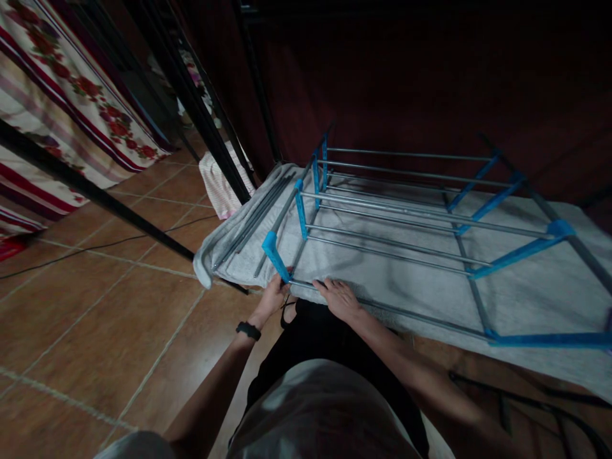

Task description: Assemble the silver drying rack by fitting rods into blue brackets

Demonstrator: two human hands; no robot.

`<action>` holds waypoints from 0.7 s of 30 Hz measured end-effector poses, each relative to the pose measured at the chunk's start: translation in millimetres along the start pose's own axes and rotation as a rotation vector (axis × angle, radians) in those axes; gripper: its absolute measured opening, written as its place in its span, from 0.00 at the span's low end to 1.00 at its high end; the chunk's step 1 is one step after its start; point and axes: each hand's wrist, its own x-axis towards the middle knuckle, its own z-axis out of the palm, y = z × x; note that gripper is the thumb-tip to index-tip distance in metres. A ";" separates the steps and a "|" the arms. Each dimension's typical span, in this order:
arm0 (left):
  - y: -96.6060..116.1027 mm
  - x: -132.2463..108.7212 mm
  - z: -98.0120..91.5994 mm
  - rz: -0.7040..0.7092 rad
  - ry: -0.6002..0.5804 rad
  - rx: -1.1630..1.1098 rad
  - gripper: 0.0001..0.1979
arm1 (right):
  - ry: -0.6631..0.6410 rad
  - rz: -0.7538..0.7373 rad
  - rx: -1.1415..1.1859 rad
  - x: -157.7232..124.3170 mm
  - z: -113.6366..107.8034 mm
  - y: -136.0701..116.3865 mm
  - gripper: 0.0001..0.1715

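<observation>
At the far left, a floral curtain (pixel 86 95) is hanging over a tiled floor (pixel 129 306). Farther right, several loose rods (pixel 261 217) are being supported by the left end of a grey cloth (pixel 535 299); being slim and smooth, they are probably going to be rolled easily by a nudge. At the near left corner of the rack (pixel 401 210), beside a blue bracket (pixel 275 257), the frame is being clasped by the left hand (pixel 275 293), with its fingers closed around the corner. Just to the right, the near rod (pixel 421 315) is being gripped from above by the right hand (pixel 337 296). The rack itself is being carried by the cloth, stretching well to the right. Its thin tubes are presumably being kept light by hollow metal, stiff along their length but slightly slippery, while the joints at the blue brackets, apparently plastic, are being judged the weaker spots, liable to be twisted or pulled loose. A firm hold is therefore best being taken on the metal close to a joint, with two well-separated grips being favoured, since the long right side is being left unsupported by any hand.
</observation>
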 end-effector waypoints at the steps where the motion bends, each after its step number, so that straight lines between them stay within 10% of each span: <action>1: -0.4 -0.7 2.1 0.001 0.021 0.012 0.22 | -0.004 -0.005 0.009 0.1 0.2 -0.1 0.36; 21: 13.2 -4.6 19.9 -0.115 0.111 -0.007 0.17 | 0.064 -0.009 0.100 3.4 9.4 0.7 0.37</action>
